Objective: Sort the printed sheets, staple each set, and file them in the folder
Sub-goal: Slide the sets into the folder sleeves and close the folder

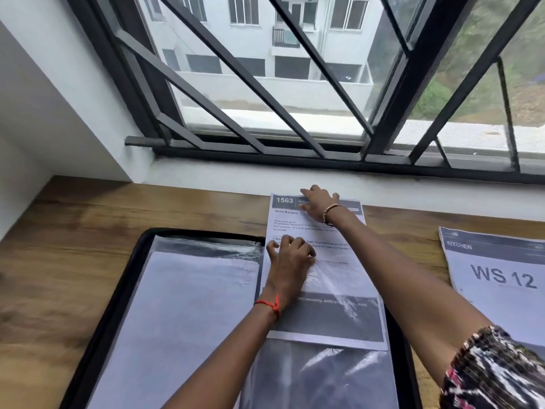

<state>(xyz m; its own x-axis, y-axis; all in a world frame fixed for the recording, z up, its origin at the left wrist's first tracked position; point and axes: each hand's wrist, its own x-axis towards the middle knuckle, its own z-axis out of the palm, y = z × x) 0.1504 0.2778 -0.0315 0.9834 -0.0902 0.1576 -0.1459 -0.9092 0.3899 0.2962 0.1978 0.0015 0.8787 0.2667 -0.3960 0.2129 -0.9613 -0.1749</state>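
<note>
An open black folder [129, 278] with clear plastic sleeves lies on the wooden desk. A printed set headed "1563, Slice Banana" [330, 278] sits partly inside the right-hand sleeve, its top sticking out past the folder toward the window. My left hand [290, 261] rests on the sleeve's opening over the sheet's left side, fingers curled on the plastic. My right hand [317, 202] presses on the sheet's top header with its fingers spread. The left-hand sleeve [188, 305] holds other pale sheets.
Another printed set marked "KITCHEN WS 12" [498, 278] lies on the desk [73, 231] to the right of the folder. A white sill and a barred window [295, 113] run along the far edge. A white wall stands at the left.
</note>
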